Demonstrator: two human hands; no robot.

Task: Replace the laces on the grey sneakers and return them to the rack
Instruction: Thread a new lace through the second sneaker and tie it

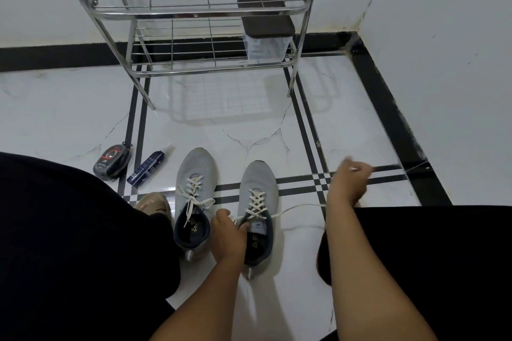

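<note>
Two grey sneakers stand side by side on the white tiled floor, toes pointing away from me. The left sneaker [195,194] has a white lace tied across its front. The right sneaker [259,202] carries a white lace [300,205] whose loose end runs out to the right. My left hand [228,232] grips the collar and tongue of the right sneaker. My right hand [349,183], slightly blurred, is raised to the right with fingers curled, and the lace end leads toward it. The metal shoe rack [194,11] stands ahead by the wall.
A dark-lidded translucent container [264,29] sits on the rack's lower shelf. A round shoe-polish tin [112,160] and a blue spray bottle [149,165] lie on the floor to the left. My black-clad knees flank the sneakers; a beige slipper [153,202] shows beside my left knee.
</note>
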